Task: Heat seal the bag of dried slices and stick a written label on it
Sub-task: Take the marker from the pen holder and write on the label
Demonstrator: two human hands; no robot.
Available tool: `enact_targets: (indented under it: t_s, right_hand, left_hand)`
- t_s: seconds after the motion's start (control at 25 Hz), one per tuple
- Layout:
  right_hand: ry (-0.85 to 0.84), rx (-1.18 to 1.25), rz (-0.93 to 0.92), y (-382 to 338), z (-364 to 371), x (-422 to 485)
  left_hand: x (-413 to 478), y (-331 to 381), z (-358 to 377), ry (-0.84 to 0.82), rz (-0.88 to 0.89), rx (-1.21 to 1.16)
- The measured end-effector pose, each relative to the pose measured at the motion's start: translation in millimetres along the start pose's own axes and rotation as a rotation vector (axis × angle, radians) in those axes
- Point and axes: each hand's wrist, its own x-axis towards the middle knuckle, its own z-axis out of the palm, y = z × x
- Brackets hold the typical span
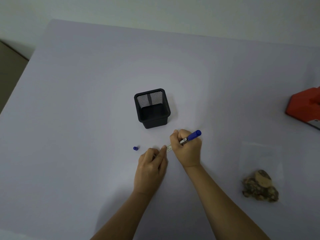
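Note:
My right hand [187, 148] grips a blue marker [192, 136], its tip pointing down toward a small white label [169, 147] on the table. My left hand [152, 163] lies beside it, a fingertip pressing the label's left end. Most of the label is hidden by my hands. The marker's blue cap [135, 148] lies loose to the left. At the right, a clear plastic bag [261, 163] holding brown dried slices [259, 187] lies flat. The orange heat sealer [306, 108] sits at the right edge, partly cut off.
A black mesh pen holder [152, 108] stands just beyond my hands, with nothing visible inside. The pale table [86, 101] stretches wide to the left and far side; its left edge drops off to the floor.

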Motion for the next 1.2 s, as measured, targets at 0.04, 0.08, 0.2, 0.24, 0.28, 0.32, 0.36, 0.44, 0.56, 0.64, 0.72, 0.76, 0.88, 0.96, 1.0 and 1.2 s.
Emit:
enact_targets:
  t_s: [0.04,0.08,0.2,0.24,0.28,0.32,0.36,0.44,0.56,0.64,0.72,0.76,0.88,0.96,1.0,1.2]
  right_hand:
    - [0.001,0.002,0.005,-0.1,0.0,0.1]
    - [0.003,0.007,0.008,-0.5,-0.1,0.2]
    - [0.011,0.006,0.005,-1.2,-0.3,0.6]
    - [0.013,0.006,0.010,-1.4,-0.2,0.7]
    - [0.016,0.004,0.016,-1.3,-0.2,0.7]
    - [0.022,0.003,0.023,-1.6,-0.2,0.7]
    - [0.029,0.003,0.028,-1.6,0.0,0.8]
    - [0.034,0.011,0.036,-1.7,0.2,1.0]
    - [0.041,-0.003,0.043,-2.1,0.7,0.6]
    - [0.051,-0.002,0.061,-2.8,0.3,0.9]
    - [0.057,-0.001,0.052,-4.1,-0.2,0.9]
    - [0.056,-0.003,0.045,-4.5,-0.3,1.0]
    - [0.058,0.006,0.080,-5.4,-0.8,1.7]
    - [0.098,0.042,0.179,-7.4,-1.8,3.2]
    - [0.128,0.072,0.240,-9.0,-2.6,4.5]
    - [0.264,0.345,0.604,-25.0,-16.6,19.3]
  left_hand:
    - [0.0,-0.2,0.0,-0.001,-0.002,-0.001]
    - [0.0,-0.4,0.0,-0.002,-0.002,-0.002]
    - [0.6,-0.7,-0.4,-0.001,0.002,-0.003]
    - [0.8,-0.6,-0.4,0.002,0.003,-0.006]
    - [1.2,-0.1,-0.8,0.005,0.004,-0.011]
    - [1.3,-0.1,-0.8,0.008,0.003,-0.014]
    - [1.3,-0.1,-0.9,0.008,0.003,-0.014]
    - [1.0,-0.1,-1.2,0.002,0.003,-0.012]
    - [0.2,-0.4,-2.0,-0.010,0.001,-0.014]
    - [-0.1,-0.3,-1.6,-0.013,-0.001,-0.013]
    - [0.7,-0.2,-1.4,-0.008,0.000,-0.012]
    - [1.0,-0.1,-1.3,-0.003,0.002,-0.010]
    - [0.7,-0.3,-1.6,-0.007,0.003,-0.011]
    - [0.5,0.2,-2.0,-0.022,-0.007,-0.027]
    - [0.6,0.4,-2.3,-0.027,-0.011,-0.034]
    - [2.0,1.0,-6.8,0.032,-0.038,-0.126]
